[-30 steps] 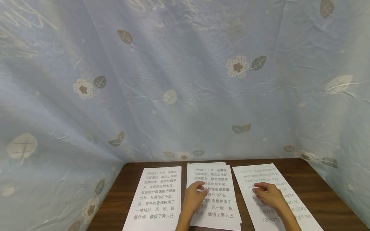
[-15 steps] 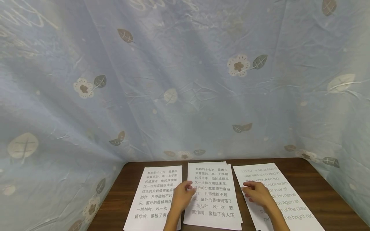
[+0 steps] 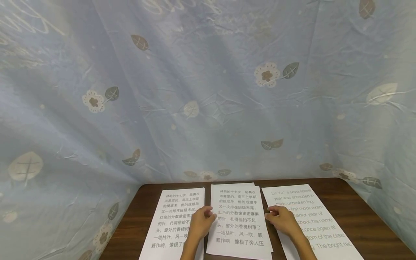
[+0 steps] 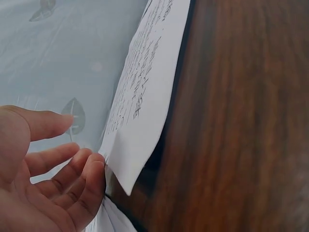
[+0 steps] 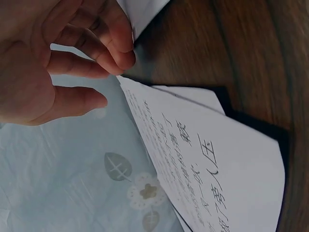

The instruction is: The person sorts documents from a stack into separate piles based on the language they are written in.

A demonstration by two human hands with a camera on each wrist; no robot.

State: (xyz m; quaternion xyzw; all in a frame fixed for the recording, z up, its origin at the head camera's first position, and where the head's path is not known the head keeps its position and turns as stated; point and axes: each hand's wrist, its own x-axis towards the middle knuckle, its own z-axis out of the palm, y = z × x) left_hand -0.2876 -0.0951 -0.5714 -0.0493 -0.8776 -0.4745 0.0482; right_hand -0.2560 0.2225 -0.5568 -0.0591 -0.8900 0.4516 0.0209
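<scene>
In the head view my left hand (image 3: 199, 224) is at the left edge of the middle paper stack (image 3: 240, 249), partly over the left stack of printed paper (image 3: 165, 231). Its thumb and fingers are apart and loosely bent, holding nothing in the left wrist view, with a paper corner (image 4: 130, 169) close by. On the other side, my right hand (image 3: 283, 221) is near the middle stack's right edge and covers part of the English-printed sheet (image 3: 328, 234). A gap shows between its thumb and bent fingers in the right wrist view; the middle stack's top sheet (image 5: 246, 164) lies just beyond.
A dark wooden table (image 3: 367, 216) carries all the papers. In the middle stack, a lower sheet (image 5: 198, 95) sticks out from under the top one. Behind and on both sides hangs a pale blue curtain (image 3: 208, 141) with leaf and flower prints.
Both hands have moved left. The left hand has gone from over the middle stack to its left edge, the right hand from over the English sheet towards the middle stack. The papers look unmoved.
</scene>
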